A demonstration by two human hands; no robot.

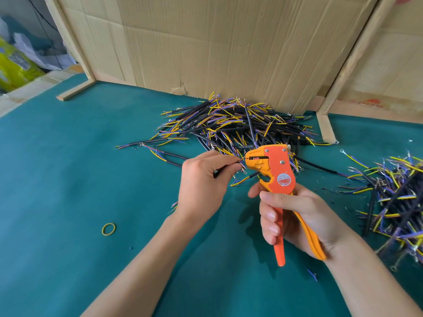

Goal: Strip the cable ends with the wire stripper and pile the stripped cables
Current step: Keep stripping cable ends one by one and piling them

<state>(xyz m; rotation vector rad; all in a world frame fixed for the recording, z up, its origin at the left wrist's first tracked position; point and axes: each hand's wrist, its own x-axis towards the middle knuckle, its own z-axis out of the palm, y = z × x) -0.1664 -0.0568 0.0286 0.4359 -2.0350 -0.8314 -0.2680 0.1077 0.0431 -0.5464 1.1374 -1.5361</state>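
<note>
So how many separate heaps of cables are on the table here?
2: a big pile against the cardboard behind the wire stripper, and another pile at the right edge, partly cut off by the frame.

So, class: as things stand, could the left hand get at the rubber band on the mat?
Probably not yet: the left hand is pinching a cable at the stripper. The mat between it and the band is bare, so only the cable stops it.
</note>
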